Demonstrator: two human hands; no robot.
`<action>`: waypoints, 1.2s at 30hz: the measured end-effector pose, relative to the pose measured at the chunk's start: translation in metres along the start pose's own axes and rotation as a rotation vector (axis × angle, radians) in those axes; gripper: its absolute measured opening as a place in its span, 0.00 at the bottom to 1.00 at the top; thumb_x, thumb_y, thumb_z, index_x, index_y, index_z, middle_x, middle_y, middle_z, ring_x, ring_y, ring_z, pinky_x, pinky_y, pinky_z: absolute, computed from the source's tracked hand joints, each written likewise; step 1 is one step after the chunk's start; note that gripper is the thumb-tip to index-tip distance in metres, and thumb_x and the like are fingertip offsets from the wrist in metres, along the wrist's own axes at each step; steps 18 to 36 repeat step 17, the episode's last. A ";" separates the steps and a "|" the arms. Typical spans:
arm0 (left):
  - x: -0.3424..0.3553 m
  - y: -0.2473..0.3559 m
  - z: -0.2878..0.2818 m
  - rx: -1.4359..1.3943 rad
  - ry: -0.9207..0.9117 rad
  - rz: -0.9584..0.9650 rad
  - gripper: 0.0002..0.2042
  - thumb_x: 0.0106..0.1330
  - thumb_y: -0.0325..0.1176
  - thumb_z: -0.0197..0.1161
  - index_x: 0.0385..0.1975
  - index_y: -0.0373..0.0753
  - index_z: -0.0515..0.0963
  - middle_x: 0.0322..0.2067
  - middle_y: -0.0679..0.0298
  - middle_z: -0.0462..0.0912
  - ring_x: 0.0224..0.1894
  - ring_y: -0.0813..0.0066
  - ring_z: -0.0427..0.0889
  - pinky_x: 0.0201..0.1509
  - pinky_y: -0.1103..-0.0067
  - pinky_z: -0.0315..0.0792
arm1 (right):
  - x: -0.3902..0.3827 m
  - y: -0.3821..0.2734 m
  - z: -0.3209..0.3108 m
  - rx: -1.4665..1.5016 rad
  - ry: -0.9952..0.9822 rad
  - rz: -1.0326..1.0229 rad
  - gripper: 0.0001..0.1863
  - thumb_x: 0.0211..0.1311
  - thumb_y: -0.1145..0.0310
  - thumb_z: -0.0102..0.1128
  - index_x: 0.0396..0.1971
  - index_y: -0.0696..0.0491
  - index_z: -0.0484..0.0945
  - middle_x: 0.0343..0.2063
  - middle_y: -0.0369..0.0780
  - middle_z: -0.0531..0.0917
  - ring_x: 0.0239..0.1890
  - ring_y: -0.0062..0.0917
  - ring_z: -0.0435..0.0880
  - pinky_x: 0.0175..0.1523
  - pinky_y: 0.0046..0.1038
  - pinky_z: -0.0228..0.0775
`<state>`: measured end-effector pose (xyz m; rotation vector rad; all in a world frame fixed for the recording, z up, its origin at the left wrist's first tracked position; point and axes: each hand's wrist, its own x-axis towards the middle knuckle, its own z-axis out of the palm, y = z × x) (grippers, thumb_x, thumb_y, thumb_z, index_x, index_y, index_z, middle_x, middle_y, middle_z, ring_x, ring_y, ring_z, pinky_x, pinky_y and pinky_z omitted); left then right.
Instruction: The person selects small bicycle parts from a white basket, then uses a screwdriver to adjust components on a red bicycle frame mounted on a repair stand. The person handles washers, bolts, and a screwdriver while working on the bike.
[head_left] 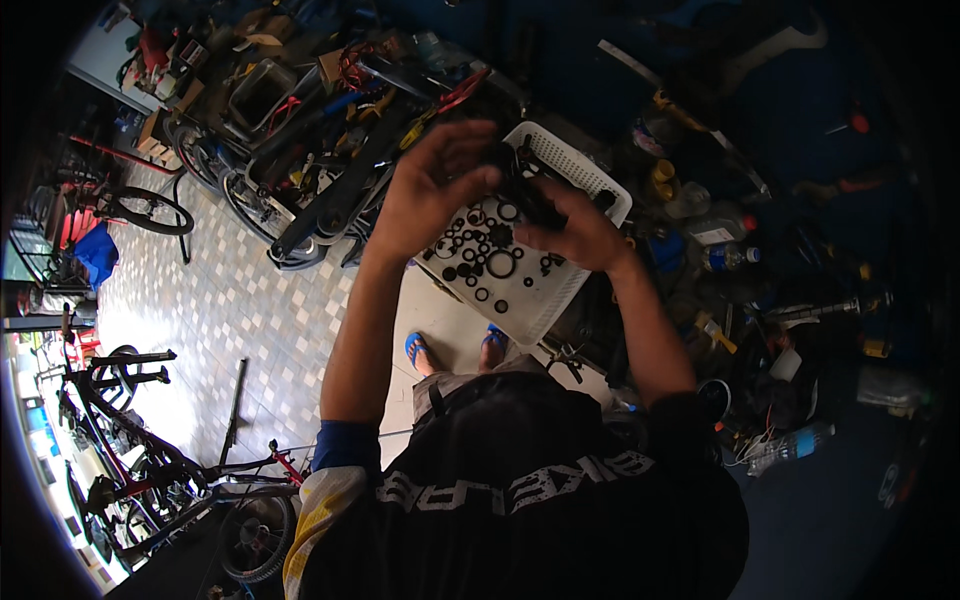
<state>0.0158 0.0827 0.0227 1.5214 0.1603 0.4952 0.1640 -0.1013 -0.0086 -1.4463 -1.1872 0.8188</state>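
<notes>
A white perforated plastic basket [547,318] stands in front of me, with several black rings and washers [500,263] of different sizes loose on its bottom. Above it, my right hand [583,228] grips a dark, long part [533,193]; its exact kind is lost in shadow. My left hand [430,192] is raised over the basket's left side, fingers and thumb apart. Its thumb tip is close to the dark part, and I cannot tell whether they touch. More dark pieces lie at the basket's far end, partly covered by my right hand.
Bicycle parts and wheels [250,205] are heaped on the left beyond the basket. Plastic bottles [730,258], jars and tools crowd the dark surface on the right. Bicycle frames [120,450] stand at the lower left on the patterned tile floor [220,310]. My feet in blue sandals [416,347] are below the basket.
</notes>
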 end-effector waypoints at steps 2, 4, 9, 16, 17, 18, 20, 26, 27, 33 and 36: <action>-0.003 -0.002 0.009 -0.155 0.135 -0.041 0.25 0.71 0.34 0.70 0.64 0.32 0.72 0.54 0.57 0.84 0.56 0.70 0.82 0.60 0.74 0.76 | 0.005 -0.008 0.018 0.213 0.107 0.046 0.28 0.63 0.60 0.75 0.57 0.57 0.76 0.37 0.32 0.80 0.37 0.18 0.78 0.44 0.25 0.73; -0.016 -0.023 0.024 -0.156 0.183 -0.032 0.26 0.72 0.36 0.68 0.66 0.33 0.71 0.54 0.58 0.84 0.55 0.73 0.82 0.60 0.76 0.75 | 0.003 -0.011 0.043 0.191 0.254 0.019 0.29 0.63 0.62 0.74 0.59 0.57 0.73 0.39 0.34 0.79 0.42 0.18 0.77 0.45 0.25 0.73; -0.077 -0.069 0.019 -0.309 0.221 -0.132 0.17 0.77 0.34 0.60 0.60 0.32 0.76 0.51 0.58 0.86 0.53 0.71 0.83 0.59 0.75 0.76 | -0.024 -0.002 0.080 -0.283 0.091 -0.027 0.35 0.64 0.63 0.72 0.67 0.57 0.70 0.47 0.42 0.84 0.50 0.27 0.83 0.56 0.32 0.75; -0.130 -0.052 -0.024 -0.174 0.236 -0.328 0.21 0.77 0.36 0.60 0.63 0.29 0.73 0.40 0.59 0.84 0.37 0.70 0.84 0.47 0.72 0.78 | -0.036 0.036 -0.026 -0.544 0.271 0.250 0.23 0.63 0.64 0.74 0.57 0.51 0.82 0.47 0.39 0.85 0.44 0.24 0.85 0.47 0.29 0.78; -0.133 -0.048 -0.025 -0.104 0.204 -0.359 0.21 0.77 0.35 0.60 0.63 0.29 0.73 0.40 0.59 0.85 0.38 0.71 0.83 0.47 0.72 0.78 | -0.030 0.045 -0.040 -0.447 0.296 0.315 0.23 0.64 0.63 0.74 0.58 0.51 0.82 0.47 0.39 0.86 0.45 0.25 0.85 0.48 0.31 0.79; -0.133 -0.048 -0.025 -0.104 0.204 -0.359 0.21 0.77 0.35 0.60 0.63 0.29 0.73 0.40 0.59 0.85 0.38 0.71 0.83 0.47 0.72 0.78 | -0.030 0.045 -0.040 -0.447 0.296 0.315 0.23 0.64 0.63 0.74 0.58 0.51 0.82 0.47 0.39 0.86 0.45 0.25 0.85 0.48 0.31 0.79; -0.133 -0.048 -0.025 -0.104 0.204 -0.359 0.21 0.77 0.35 0.60 0.63 0.29 0.73 0.40 0.59 0.85 0.38 0.71 0.83 0.47 0.72 0.78 | -0.030 0.045 -0.040 -0.447 0.296 0.315 0.23 0.64 0.63 0.74 0.58 0.51 0.82 0.47 0.39 0.86 0.45 0.25 0.85 0.48 0.31 0.79; -0.133 -0.048 -0.025 -0.104 0.204 -0.359 0.21 0.77 0.35 0.60 0.63 0.29 0.73 0.40 0.59 0.85 0.38 0.71 0.83 0.47 0.72 0.78 | -0.030 0.045 -0.040 -0.447 0.296 0.315 0.23 0.64 0.63 0.74 0.58 0.51 0.82 0.47 0.39 0.86 0.45 0.25 0.85 0.48 0.31 0.79; -0.133 -0.048 -0.025 -0.104 0.204 -0.359 0.21 0.77 0.35 0.60 0.63 0.29 0.73 0.40 0.59 0.85 0.38 0.71 0.83 0.47 0.72 0.78 | -0.030 0.045 -0.040 -0.447 0.296 0.315 0.23 0.64 0.63 0.74 0.58 0.51 0.82 0.47 0.39 0.86 0.45 0.25 0.85 0.48 0.31 0.79; -0.133 -0.048 -0.025 -0.104 0.204 -0.359 0.21 0.77 0.35 0.60 0.63 0.29 0.73 0.40 0.59 0.85 0.38 0.71 0.83 0.47 0.72 0.78 | -0.030 0.045 -0.040 -0.447 0.296 0.315 0.23 0.64 0.63 0.74 0.58 0.51 0.82 0.47 0.39 0.86 0.45 0.25 0.85 0.48 0.31 0.79; -0.133 -0.048 -0.025 -0.104 0.204 -0.359 0.21 0.77 0.35 0.60 0.63 0.29 0.73 0.40 0.59 0.85 0.38 0.71 0.83 0.47 0.72 0.78 | -0.030 0.045 -0.040 -0.447 0.296 0.315 0.23 0.64 0.63 0.74 0.58 0.51 0.82 0.47 0.39 0.86 0.45 0.25 0.85 0.48 0.31 0.79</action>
